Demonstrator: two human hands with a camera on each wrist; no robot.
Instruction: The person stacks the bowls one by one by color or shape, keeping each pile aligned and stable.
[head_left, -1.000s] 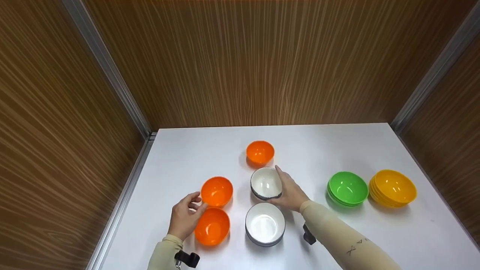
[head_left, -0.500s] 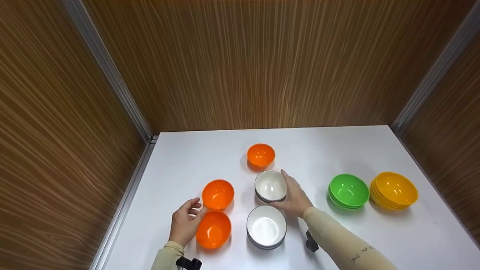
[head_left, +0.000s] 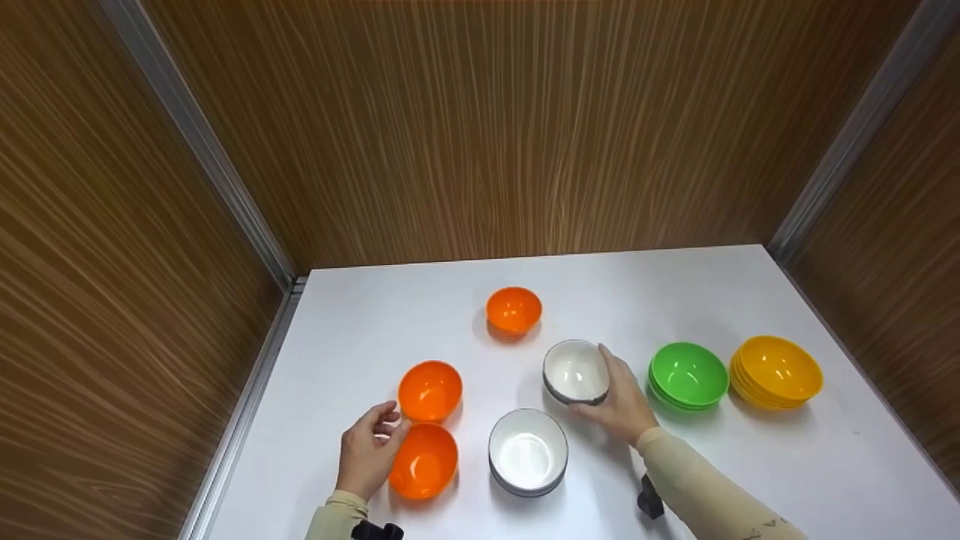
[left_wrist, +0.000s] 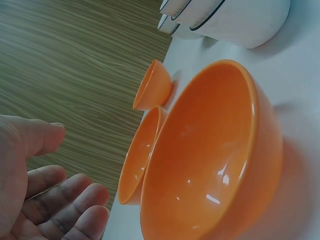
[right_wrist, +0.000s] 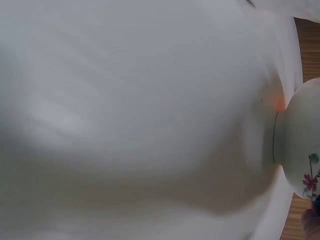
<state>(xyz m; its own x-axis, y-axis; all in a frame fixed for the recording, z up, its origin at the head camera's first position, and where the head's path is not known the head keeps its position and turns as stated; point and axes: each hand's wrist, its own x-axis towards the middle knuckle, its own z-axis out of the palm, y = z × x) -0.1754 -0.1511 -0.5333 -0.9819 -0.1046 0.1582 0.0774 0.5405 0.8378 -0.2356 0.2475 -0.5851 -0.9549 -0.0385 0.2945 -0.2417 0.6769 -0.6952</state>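
My right hand [head_left: 616, 399] grips a white bowl [head_left: 576, 371] by its right side, thumb and fingers around it. The right wrist view shows red flowers on the outside of this bowl [right_wrist: 298, 137]; whether its foot touches the table I cannot tell. My left hand [head_left: 366, 452] is beside two orange bowls, one farther back [head_left: 430, 390] and one nearer [head_left: 424, 461]. In the left wrist view the fingers of this hand [left_wrist: 55, 190] are loosely bent around nothing. White bowls with dark rims [head_left: 527, 450] stand stacked at the front middle.
Another orange bowl [head_left: 514, 309] stands alone farther back on the white table [head_left: 375, 307]. At the right are a stack of green bowls [head_left: 688, 375] and a stack of yellow bowls [head_left: 776, 371], side by side. Wood-grained walls [head_left: 480, 135] enclose the back and sides.
My right hand has carried the white bowl to the right, away from the lone orange bowl and toward the green stack. The left hand has stayed by the orange bowls.
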